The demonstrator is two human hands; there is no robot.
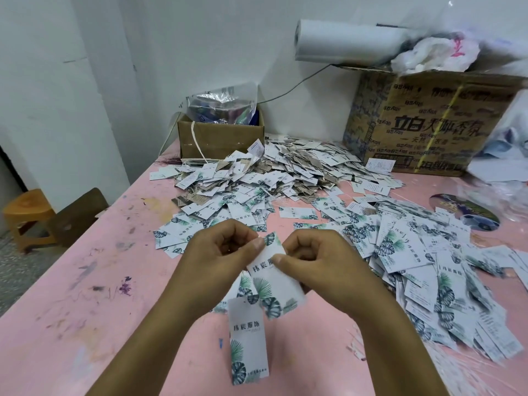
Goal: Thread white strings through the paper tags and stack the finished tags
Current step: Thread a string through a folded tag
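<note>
Fingers curled, left hand (225,247) and right hand (311,252) pinch a white leaf-printed paper tag (275,277) above the pink table (114,310). White string not discernible. Far strung heap (288,167) looks sizeable; many loose tags (428,267) left.

Both hands (274,252) pinching one tag (275,284)

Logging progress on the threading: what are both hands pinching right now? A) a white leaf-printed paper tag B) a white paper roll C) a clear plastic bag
A: the left hand and right hand both pinch the upper end of a white leaf-printed paper tag above the pink table.
</note>
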